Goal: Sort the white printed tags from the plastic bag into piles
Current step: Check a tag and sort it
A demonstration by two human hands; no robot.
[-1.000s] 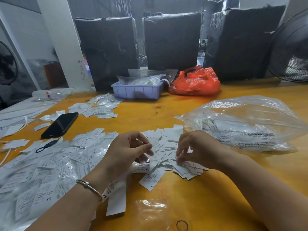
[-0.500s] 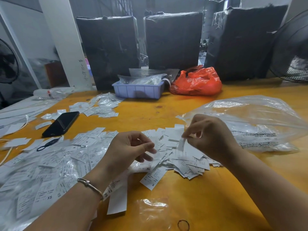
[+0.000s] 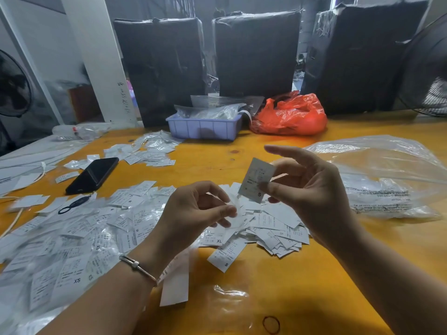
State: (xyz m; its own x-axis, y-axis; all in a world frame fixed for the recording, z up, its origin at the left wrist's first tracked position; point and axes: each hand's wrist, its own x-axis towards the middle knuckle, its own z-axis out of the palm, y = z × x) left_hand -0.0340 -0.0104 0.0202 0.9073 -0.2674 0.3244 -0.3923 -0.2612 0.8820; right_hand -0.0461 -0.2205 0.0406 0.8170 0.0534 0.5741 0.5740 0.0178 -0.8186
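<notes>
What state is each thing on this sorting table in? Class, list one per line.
Right hand: raised, pinching a white printed tag.
White printed tag marked S: held upright, off the table.
Left hand: fingers curled, pinching something thin and pale, too blurred to name.
Loose pile of white tags: lying on the table.
Clear plastic bag: lying crumpled.
Black phone: screen dark.

phone (image 3: pixel 93 174), orange bag (image 3: pixel 290 116), tray (image 3: pixel 204 128)

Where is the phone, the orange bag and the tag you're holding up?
phone (image 3: pixel 93 175), head view, middle of its dark screen
orange bag (image 3: pixel 290 116), head view, crinkled front
held tag (image 3: pixel 257 180), head view, printed face
</notes>
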